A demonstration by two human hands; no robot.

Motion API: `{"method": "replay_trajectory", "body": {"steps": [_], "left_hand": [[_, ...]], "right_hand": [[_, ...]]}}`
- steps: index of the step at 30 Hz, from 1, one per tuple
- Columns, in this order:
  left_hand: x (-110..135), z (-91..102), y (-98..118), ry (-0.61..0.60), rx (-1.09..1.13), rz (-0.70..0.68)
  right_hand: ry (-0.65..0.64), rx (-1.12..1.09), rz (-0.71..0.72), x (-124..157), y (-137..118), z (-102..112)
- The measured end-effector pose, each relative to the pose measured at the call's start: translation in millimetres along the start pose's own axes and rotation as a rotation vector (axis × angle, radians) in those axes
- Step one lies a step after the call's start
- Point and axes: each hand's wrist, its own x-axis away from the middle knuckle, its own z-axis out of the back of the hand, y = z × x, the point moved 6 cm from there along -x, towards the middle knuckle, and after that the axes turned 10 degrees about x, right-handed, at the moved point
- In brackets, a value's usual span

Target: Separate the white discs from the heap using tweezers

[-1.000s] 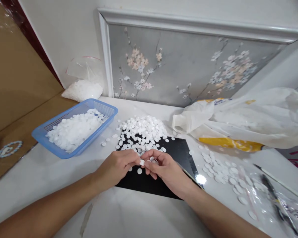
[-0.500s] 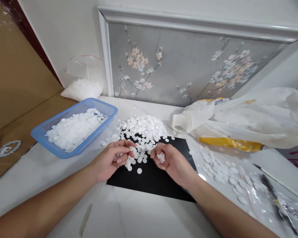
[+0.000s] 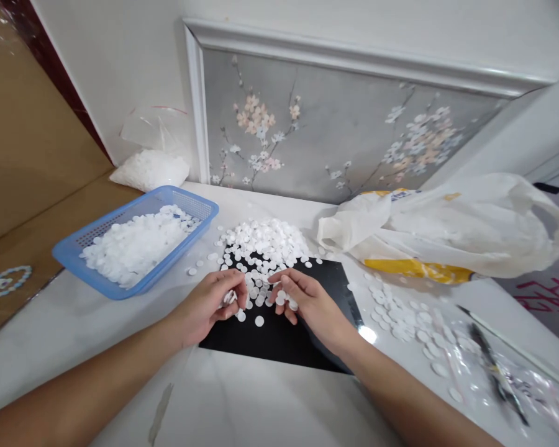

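My left hand (image 3: 209, 305) is curled over the black sheet's left part, with several small white discs (image 3: 229, 297) held in its fingers. Facing it, my right hand (image 3: 311, 303) cups more white discs (image 3: 286, 300) in its bent fingers, thumb and forefinger pointing left. Between and behind the hands, a pile of loose white discs (image 3: 268, 239) spreads from the table onto the black sheet (image 3: 279, 341). One single disc (image 3: 259, 321) lies on the sheet just right of my left hand.
At left stands a blue basket (image 3: 140, 287) of white discs, with a clear bag (image 3: 151, 167) of white pieces behind. A white and yellow plastic bag (image 3: 428, 230) lies at right. Nearer are scattered discs (image 3: 400, 313), a black pen-like tool (image 3: 491, 360) and clear plastic bags (image 3: 535, 385).
My right hand has moved slightly left and its fingers have loosened, showing more discs. My left hand's fingers have curled further inward. The view has shifted slightly to the right.
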Motion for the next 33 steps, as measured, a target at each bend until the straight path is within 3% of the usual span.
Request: {"method": "replay_trajectory", "body": {"steps": [8, 12, 17, 19, 22, 25, 27, 29, 30, 31, 33], "left_hand": [[3, -7.0, -3, -0.032, -0.056, -0.012], [6, -8.4, -13, -0.029, -0.01, 0.099], [11, -21.7, -24, -0.213, 0.232, 0.32], [10, -19.9, -24, -0.185, 0.301, 0.326], [5, -7.1, -17, -0.04, 0.39, 0.21], [2, 3.7, -7, 0.038, 0.417, 0.076], [3, 6.5, 2, 0.036, 0.409, 0.045], [8, 11.2, 20, 0.035, 0.327, -0.029], [11, 16.4, 32, 0.057, 0.236, -0.103], [17, 24.0, 52, 0.114, -0.004, -0.267], [34, 41.4, 93, 0.387, -0.645, -0.597]], "right_hand": [[-0.082, -0.044, 0.038, 10, -6, -11], [-0.072, 0.071, 0.1, 10, -7, -5], [-0.041, 0.307, 0.265, 9, -45, -12], [-0.101, 0.449, 0.405, 7, -68, -29], [-0.212, 0.65, 0.618, 6, -95, -57], [-0.223, 0.687, 0.739, 8, -109, -66], [-0.092, 0.649, 0.777, 11, -111, -55], [0.097, 0.629, 0.702, 12, -100, -36], [0.161, 0.639, 0.623, 12, -89, -28], [0.156, 0.669, 0.536, 12, -75, -23], [0.02, 0.74, 0.416, 13, -43, -24]]}}
